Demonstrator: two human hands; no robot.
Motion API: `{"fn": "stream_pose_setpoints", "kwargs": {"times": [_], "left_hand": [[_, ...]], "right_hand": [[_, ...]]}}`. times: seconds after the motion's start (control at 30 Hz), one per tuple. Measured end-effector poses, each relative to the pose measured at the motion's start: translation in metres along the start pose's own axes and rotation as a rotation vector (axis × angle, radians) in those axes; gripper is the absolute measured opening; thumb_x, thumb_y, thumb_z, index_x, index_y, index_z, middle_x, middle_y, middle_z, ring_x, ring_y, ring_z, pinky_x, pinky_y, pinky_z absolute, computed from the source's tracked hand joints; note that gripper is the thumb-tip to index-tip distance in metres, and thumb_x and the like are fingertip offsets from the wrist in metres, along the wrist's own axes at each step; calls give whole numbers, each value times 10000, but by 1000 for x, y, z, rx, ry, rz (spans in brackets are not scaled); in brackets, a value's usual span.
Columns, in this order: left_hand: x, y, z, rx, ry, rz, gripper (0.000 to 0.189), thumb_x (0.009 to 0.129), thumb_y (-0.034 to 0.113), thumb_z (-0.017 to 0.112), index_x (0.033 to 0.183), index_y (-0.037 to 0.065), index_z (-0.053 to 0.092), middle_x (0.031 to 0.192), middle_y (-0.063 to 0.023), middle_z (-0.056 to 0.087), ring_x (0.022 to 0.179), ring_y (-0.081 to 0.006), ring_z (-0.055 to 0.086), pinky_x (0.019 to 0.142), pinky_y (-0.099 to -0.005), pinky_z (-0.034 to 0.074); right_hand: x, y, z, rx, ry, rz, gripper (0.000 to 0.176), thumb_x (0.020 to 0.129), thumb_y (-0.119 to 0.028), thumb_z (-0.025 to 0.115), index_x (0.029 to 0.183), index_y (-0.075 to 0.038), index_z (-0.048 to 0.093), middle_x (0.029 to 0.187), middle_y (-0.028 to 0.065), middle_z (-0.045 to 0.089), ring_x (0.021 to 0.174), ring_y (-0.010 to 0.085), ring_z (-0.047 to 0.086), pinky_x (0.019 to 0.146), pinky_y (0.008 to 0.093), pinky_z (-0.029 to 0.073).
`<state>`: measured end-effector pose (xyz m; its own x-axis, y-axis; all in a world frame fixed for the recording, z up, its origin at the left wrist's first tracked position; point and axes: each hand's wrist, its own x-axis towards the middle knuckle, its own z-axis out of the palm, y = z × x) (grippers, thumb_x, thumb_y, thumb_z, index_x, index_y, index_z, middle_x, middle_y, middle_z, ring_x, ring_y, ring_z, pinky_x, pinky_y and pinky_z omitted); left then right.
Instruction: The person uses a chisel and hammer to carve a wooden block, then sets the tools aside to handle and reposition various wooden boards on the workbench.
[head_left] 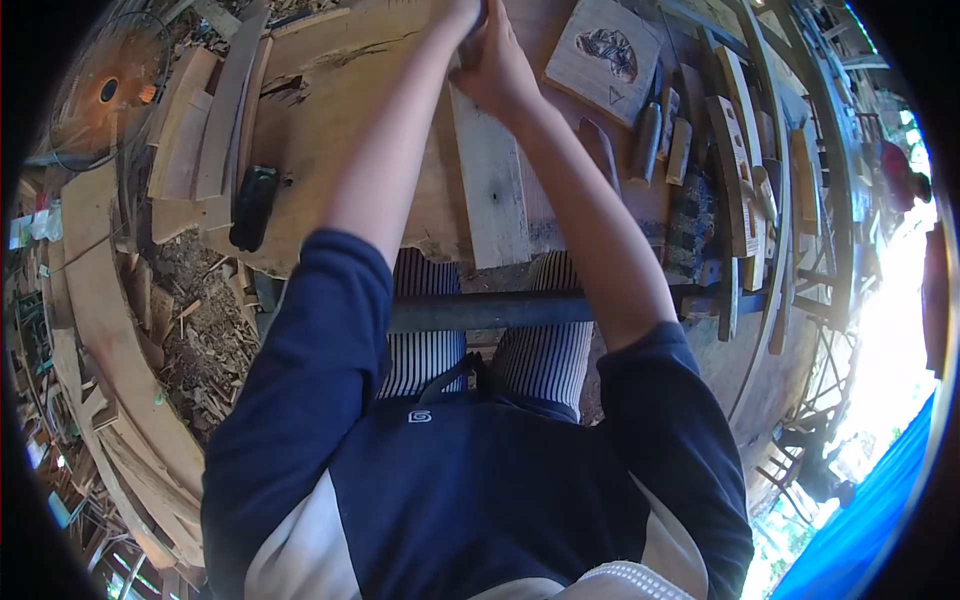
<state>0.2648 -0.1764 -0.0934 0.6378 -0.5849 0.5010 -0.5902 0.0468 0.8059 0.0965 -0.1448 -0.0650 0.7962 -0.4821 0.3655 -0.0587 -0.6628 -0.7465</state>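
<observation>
Both of my arms reach forward over a wooden workbench (345, 100). At the top edge of the view my left hand (458, 18) and my right hand (495, 70) meet, one against the other. Their fingers are partly cut off by the frame and overlap, so anything between them is hidden. Below the hands a pale board (492, 190) lies lengthwise, its near end at the bench's front edge. To the right of my right hand rests a square wooden panel (606, 55) with a carved, dark hollow.
A dark object (255, 208) lies at the bench's left side. Wood strips (205, 130) and an orange-centred fan (108, 90) are farther left. Tools (650, 140) and long slats (735, 175) crowd the right. Wood chips (200, 345) cover the ground.
</observation>
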Motion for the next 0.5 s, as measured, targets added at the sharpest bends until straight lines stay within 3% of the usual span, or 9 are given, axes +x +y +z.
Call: {"fn": "stream_pose_setpoints", "kwargs": {"times": [0.07,0.13,0.2,0.27,0.3,0.37,0.4,0.47,0.5], "left_hand": [[0,2,-3,-60,43,-58,181,782,127,535,704,21,659,664,-110,615,676,-238,650,646,-338,525],[-36,29,-14,27,84,-9,198,799,144,519,724,23,656,724,-118,625,753,-226,649,714,-346,521],[-122,98,-34,42,48,-51,175,862,126,503,899,105,673,991,-83,520,1027,-200,499,912,-311,432],[-208,140,-46,-467,-66,-527,175,915,141,496,1003,104,642,1226,-129,409,1142,-225,440,889,-327,452],[-251,154,-58,267,-173,-46,207,930,51,477,1086,98,603,1249,-139,413,967,-185,529,716,-263,497],[-317,173,-61,-38,-277,-200,260,931,-22,461,1139,90,569,1279,-148,400,814,-141,558,560,-206,477],[-321,181,-59,-41,-279,-207,260,931,-22,461,1139,90,569,1279,-148,400,814,-141,558,560,-206,477],[-323,194,-57,-183,-169,-412,348,722,-83,536,994,98,656,1168,-182,517,1155,-313,472,923,-409,449],[-303,190,-56,-337,-153,-517,326,733,-89,527,975,91,653,1125,-161,538,1049,-263,523,862,-378,474]], "right_hand": [[10,0,9,78,39,-20,748,934,-290,525,1514,-41,123,1456,125,404,1388,335,308,1211,463,95],[-25,-11,-1,69,15,-12,845,826,-161,610,1496,9,124,1450,226,356,1373,410,304,1168,471,198],[-92,-36,-9,125,0,-6,963,705,-7,698,1480,53,129,1452,320,306,1365,469,305,1129,473,299],[-182,-75,-18,197,-11,72,983,679,48,702,1485,25,141,1468,304,298,1385,448,299,1138,478,285],[-225,-95,-22,198,-29,150,996,665,77,702,1489,2,148,1477,294,291,1397,442,288,1142,488,274],[-296,-113,-13,356,18,267,1009,647,107,699,1491,-54,170,1493,294,263,1419,458,238,1148,518,243],[-297,-115,-12,354,15,275,1009,647,107,699,1491,-54,170,1493,294,263,1419,458,238,1148,518,243],[-297,-118,-12,566,104,191,988,653,110,684,1484,-88,189,1495,313,243,1412,479,238,1142,530,245],[-284,-101,-15,375,56,144,978,652,111,675,1480,-67,185,1505,322,211,1417,471,232,1145,530,241]]}}
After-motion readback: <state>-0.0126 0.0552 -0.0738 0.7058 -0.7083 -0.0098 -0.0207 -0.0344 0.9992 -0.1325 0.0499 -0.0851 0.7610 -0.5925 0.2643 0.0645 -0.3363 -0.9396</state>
